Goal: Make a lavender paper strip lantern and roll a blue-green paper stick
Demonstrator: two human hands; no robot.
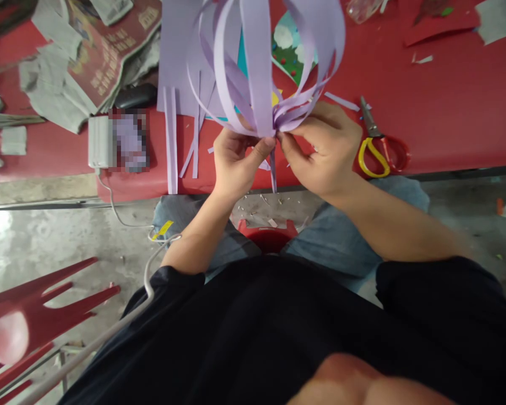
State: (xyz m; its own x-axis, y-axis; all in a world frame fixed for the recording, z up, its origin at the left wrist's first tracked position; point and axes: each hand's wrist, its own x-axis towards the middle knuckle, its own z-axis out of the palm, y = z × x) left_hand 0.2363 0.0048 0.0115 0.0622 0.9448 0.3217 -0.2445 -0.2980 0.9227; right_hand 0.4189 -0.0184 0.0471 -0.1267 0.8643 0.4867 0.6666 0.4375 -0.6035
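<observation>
The left hand is closed in a pinch, its thumb pressed on the gathered base of a lilac paper-strip globe; its other fingers are curled, their tips partly hidden behind the strips. The right hand pinches the same base from the other side, thumb and forefinger nearly together, so the exact join between them is hard to make out. The globe stands above both hands, over the near part of the red desk, its top cut off by the upper edge of the view. A narrow paper tail hangs below the base. Behind the globe, a lilac sheet and a colourful picture are partly covered. Scissors with one yellow and one red handle lie open just beside the right hand. Left of the left hand are loose lilac strips, then a pixelated, unreadable object and a white box with a cable.
</observation>
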